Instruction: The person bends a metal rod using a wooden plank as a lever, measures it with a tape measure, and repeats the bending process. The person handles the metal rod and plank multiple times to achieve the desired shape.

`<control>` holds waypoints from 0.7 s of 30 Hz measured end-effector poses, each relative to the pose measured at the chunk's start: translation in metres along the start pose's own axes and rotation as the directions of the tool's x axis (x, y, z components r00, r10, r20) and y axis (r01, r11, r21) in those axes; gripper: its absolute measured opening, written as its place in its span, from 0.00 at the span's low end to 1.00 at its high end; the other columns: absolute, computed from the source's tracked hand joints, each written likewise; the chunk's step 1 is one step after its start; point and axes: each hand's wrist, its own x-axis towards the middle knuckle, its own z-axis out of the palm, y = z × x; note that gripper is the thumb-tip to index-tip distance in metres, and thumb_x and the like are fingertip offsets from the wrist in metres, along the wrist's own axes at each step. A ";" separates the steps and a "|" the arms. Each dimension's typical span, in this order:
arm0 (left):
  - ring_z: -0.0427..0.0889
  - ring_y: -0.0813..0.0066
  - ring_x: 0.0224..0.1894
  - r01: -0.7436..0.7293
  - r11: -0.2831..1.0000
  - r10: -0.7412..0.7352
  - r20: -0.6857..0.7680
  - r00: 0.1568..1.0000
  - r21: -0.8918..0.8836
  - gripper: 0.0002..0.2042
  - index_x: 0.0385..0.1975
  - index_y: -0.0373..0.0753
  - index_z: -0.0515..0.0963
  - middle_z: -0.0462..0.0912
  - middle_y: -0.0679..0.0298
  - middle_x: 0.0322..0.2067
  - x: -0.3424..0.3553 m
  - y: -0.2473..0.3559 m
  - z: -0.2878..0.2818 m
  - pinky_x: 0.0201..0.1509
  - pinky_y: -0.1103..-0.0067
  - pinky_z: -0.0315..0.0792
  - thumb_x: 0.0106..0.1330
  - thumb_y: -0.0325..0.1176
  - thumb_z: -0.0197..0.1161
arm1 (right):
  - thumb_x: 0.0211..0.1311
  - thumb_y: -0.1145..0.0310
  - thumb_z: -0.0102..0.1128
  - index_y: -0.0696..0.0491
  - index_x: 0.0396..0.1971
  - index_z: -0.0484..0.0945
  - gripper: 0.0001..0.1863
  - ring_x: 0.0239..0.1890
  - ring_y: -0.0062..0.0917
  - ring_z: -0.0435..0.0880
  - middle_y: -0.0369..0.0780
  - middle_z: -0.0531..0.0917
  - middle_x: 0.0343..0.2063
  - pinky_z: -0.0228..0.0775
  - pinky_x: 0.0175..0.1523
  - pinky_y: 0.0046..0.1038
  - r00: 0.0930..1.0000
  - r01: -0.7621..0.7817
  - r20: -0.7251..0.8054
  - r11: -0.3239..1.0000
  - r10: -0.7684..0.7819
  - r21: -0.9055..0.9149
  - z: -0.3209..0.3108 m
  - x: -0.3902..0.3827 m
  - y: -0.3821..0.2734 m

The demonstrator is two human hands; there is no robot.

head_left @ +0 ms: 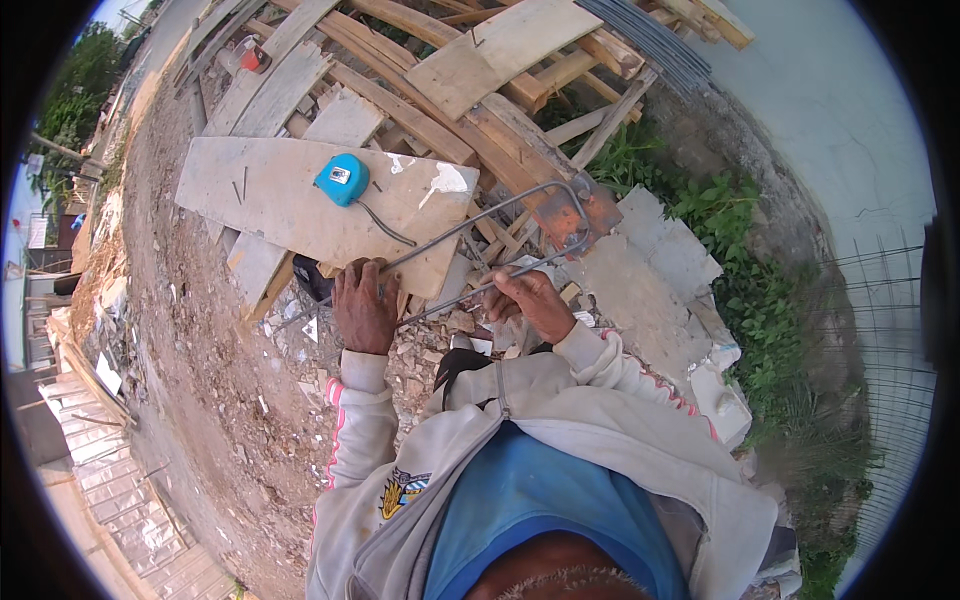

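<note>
A bent steel rebar (452, 232) with a squared U-shaped end lies across the beams in front of me. My left hand (365, 308) is closed round it near its left part, knuckles up. On the lower leg of the bar, my right hand (537, 303) pinches with thumb and fingers. The U-shaped end rests over a rust-coloured block (590, 210) at the end of a thick wooden beam (515, 150). A blue tape measure (341, 180) sits on a pale board (270, 185) beyond my left hand, next to a short hooked rod (385, 228).
Stacked planks (505, 55) and beams fill the far side, with a bundle of thin steel rods (650, 40) on top. A red container (255, 57) stands far left. Broken concrete slabs (640, 290), green plants (770, 310) and a pale wall (830, 120) lie right; rubble ground (210, 350) lies left.
</note>
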 end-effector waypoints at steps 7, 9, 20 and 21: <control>0.77 0.66 0.35 0.161 0.791 0.019 0.287 0.958 -0.590 0.14 0.34 0.35 0.84 0.81 0.58 0.30 -0.053 0.012 -0.041 0.42 0.71 0.71 0.69 0.41 0.65 | 0.75 0.54 0.54 0.56 0.39 0.76 0.18 0.30 0.28 0.88 0.43 0.86 0.29 0.81 0.32 0.25 0.988 0.032 -0.154 0.963 0.009 0.267 0.026 -0.003 0.002; 0.76 0.71 0.32 0.252 0.690 -0.027 0.324 0.946 -0.679 0.18 0.33 0.34 0.85 0.81 0.60 0.27 -0.081 0.012 -0.043 0.39 0.73 0.70 0.72 0.46 0.63 | 0.76 0.55 0.51 0.57 0.42 0.76 0.18 0.30 0.30 0.88 0.45 0.86 0.29 0.82 0.34 0.27 0.990 0.031 -0.141 0.966 0.006 0.255 0.022 -0.012 0.003; 0.80 0.60 0.57 0.400 0.166 -0.335 0.330 0.882 -0.901 0.32 0.71 0.37 0.62 0.75 0.53 0.62 -0.142 -0.011 0.008 0.62 0.67 0.74 0.73 0.48 0.60 | 0.76 0.57 0.48 0.58 0.43 0.78 0.18 0.34 0.35 0.89 0.46 0.88 0.32 0.83 0.39 0.33 0.998 0.042 0.017 0.896 -0.056 0.441 0.034 -0.017 -0.016; 0.73 0.59 0.65 0.287 -0.047 -0.402 0.281 0.871 -0.957 0.38 0.75 0.40 0.51 0.69 0.54 0.66 -0.122 -0.011 -0.002 0.67 0.65 0.70 0.72 0.49 0.61 | 0.76 0.57 0.48 0.58 0.43 0.78 0.18 0.34 0.35 0.89 0.46 0.88 0.33 0.83 0.41 0.33 0.995 0.055 0.047 0.875 -0.089 0.480 0.031 -0.014 -0.019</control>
